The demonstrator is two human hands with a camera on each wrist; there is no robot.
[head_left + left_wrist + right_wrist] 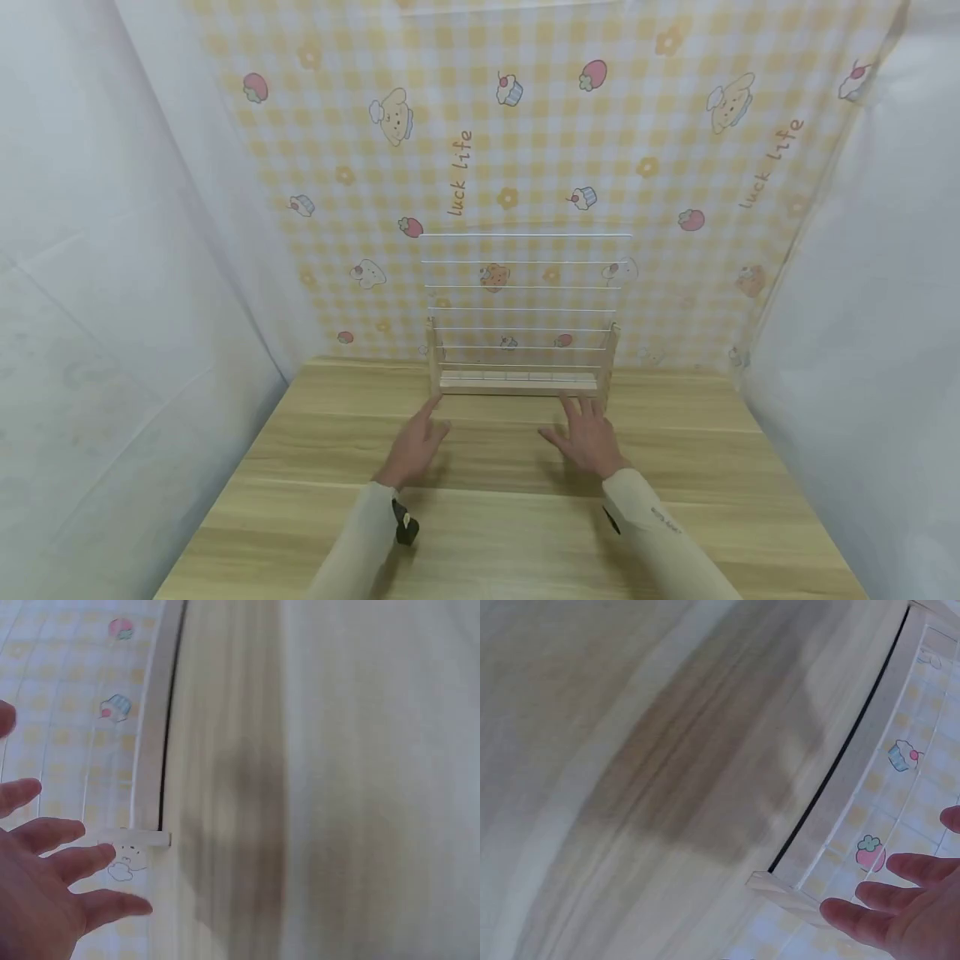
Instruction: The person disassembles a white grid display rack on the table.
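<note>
A rack (517,387) with light wooden side posts, a wooden bottom bar and several thin white horizontal wires stands upright at the back of the table. My left hand (412,446) is near the rack's lower left corner, its fingers spread and holding nothing. Close to the lower right corner, my right hand (591,437) also has extended, parted fingers and nothing in it. Both wrist views show the bottom bar (152,742) beyond the fingers, with hand shadows on the wood. No grip on the rack shows in any view.
The wood-grain table (495,533) runs back to a yellow checked cloth (525,158) with cartoon prints, hanging close behind the rack. White sheets enclose the left side (135,275) and right side (862,317).
</note>
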